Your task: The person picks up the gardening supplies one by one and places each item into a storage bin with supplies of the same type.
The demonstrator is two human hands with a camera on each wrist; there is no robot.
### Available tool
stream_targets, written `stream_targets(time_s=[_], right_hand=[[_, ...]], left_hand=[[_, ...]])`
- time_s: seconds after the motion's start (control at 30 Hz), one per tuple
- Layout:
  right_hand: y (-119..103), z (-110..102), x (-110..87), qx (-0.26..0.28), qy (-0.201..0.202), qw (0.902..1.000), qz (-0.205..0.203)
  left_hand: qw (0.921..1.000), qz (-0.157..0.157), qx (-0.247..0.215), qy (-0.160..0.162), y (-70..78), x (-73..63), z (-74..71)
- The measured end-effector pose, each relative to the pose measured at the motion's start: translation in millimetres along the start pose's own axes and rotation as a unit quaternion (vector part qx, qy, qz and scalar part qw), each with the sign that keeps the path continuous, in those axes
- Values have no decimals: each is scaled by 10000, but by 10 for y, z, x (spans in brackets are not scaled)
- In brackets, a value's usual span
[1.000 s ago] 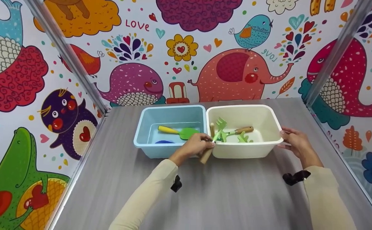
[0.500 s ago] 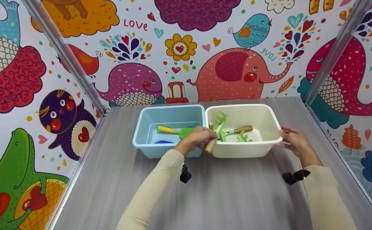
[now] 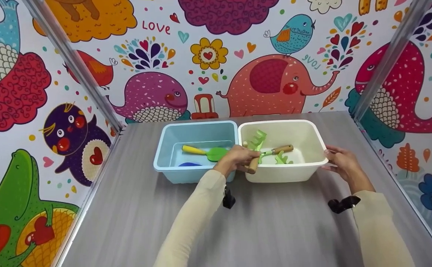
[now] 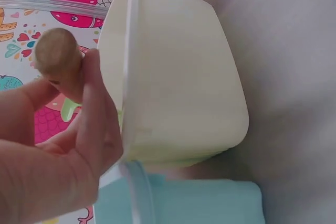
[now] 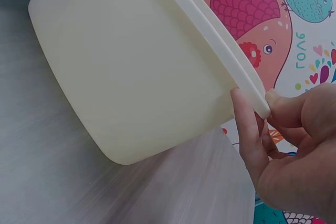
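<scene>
In the head view my left hand (image 3: 235,157) is over the near rims where the two bins meet. It grips a small garden fork by its wooden handle (image 3: 253,165), and a green tined head (image 3: 258,138) points into the white bin (image 3: 279,174). The handle's round end (image 4: 55,51) shows close up in the left wrist view. My right hand (image 3: 343,163) pinches the white bin's right rim between thumb and fingers, as the right wrist view also shows (image 5: 294,150). Inside that bin lie a wooden-handled tool (image 3: 283,150) and a green pronged piece (image 3: 282,158).
A light blue bin (image 3: 186,175) stands against the white one's left side. It holds a green shovel with a yellow handle (image 3: 194,150) and a blue item (image 3: 190,164), partly hidden. Patterned walls with metal posts (image 3: 381,55) enclose the grey table (image 3: 282,222).
My left hand has moved right, bringing the fork's handle up and over to the white bin's near rim. The right hand keeps its place on the bin.
</scene>
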State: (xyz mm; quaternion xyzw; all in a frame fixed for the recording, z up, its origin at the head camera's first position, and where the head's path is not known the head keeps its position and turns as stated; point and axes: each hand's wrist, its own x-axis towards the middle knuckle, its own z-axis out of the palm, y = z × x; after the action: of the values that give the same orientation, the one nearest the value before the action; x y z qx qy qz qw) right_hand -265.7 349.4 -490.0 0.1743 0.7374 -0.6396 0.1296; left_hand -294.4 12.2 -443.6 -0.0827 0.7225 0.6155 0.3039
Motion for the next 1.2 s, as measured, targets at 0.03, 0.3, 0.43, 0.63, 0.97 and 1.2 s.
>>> stream_targets(time_s=[0.03, 0.3, 0.43, 0.63, 0.97, 1.2], right_hand=[[5, -1, -4, 3, 21, 10000, -40], [44, -2, -24, 18, 171, 9998, 96], [32, -4, -21, 24, 134, 9998, 131], [34, 5, 3, 133, 113, 9997, 156], [34, 18, 9, 54, 110, 9999, 82], [49, -11, -16, -24, 205, 9998, -75]], left_hand=[[10000, -23, -26, 20, 5, 11, 18], [9979, -133, -588, -220, 20, 76, 32], [9975, -130, -650, -259, 31, 79, 36], [9950, 7, -985, -129, 43, 40, 55], [9936, 667, -706, 571, -64, -41, -13], [9874, 983, -237, 1216, -88, -155, -195]])
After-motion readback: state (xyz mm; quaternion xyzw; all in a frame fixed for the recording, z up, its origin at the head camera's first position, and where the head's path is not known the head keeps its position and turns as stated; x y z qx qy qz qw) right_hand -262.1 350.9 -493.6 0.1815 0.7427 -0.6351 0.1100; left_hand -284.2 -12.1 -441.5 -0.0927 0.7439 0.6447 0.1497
